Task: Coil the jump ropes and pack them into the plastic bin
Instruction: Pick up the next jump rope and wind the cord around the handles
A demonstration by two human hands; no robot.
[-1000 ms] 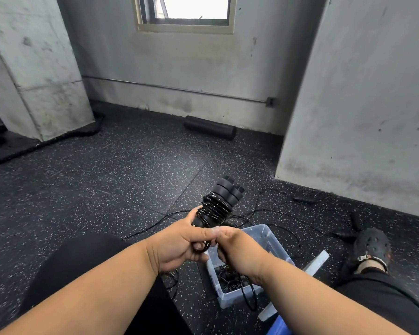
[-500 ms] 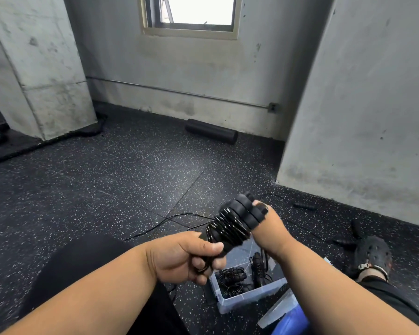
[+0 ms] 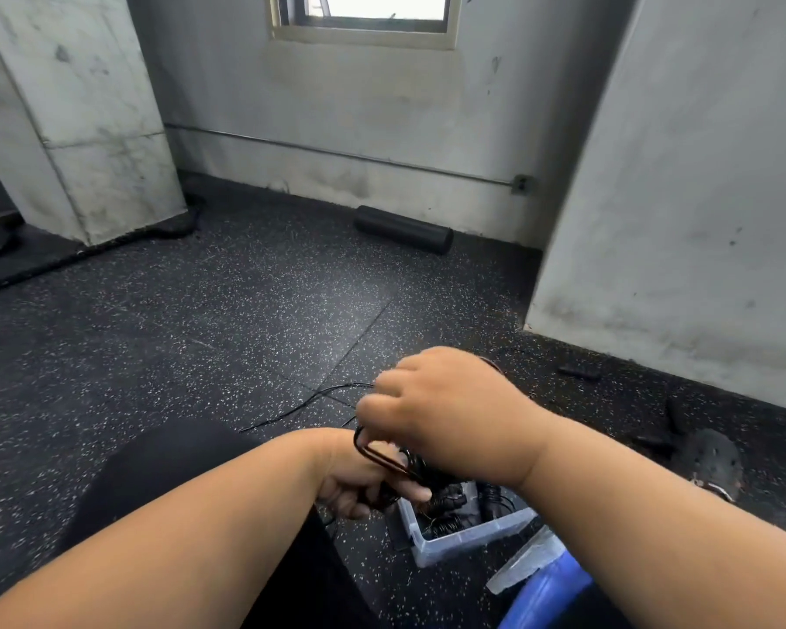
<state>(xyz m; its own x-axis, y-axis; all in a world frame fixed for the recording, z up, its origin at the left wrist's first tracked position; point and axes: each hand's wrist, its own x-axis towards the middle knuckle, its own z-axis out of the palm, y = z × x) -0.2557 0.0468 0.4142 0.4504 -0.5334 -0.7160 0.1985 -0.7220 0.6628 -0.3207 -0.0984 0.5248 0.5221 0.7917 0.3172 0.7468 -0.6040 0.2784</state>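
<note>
**Nearly wound: jump rope bundle above the bin**

Right now I judge I am on the closing turns of the coiling step. My left hand (image 3: 359,485) is curled round the lower end of the jump rope (image 3: 384,456) bundle, low and close to my knee. My right hand (image 3: 445,410) sits just above it, fingers bent over the upper part; its grip is blurred, but it seems to pinch a loop of cord. The 2 hands are close together, one over the other.

Just below and to my right, the plastic bin (image 3: 468,535) stands on the speckled floor (image 3: 246,320) with dark coiled ropes already inside. A loose cord (image 3: 309,401) trails across the floor beyond my hands, well short of the foam roller (image 3: 402,229) by the far wall.

Next, I reckon, the last loop needs tucking tight, then the bundle lowers into the bin without springing open.
</note>
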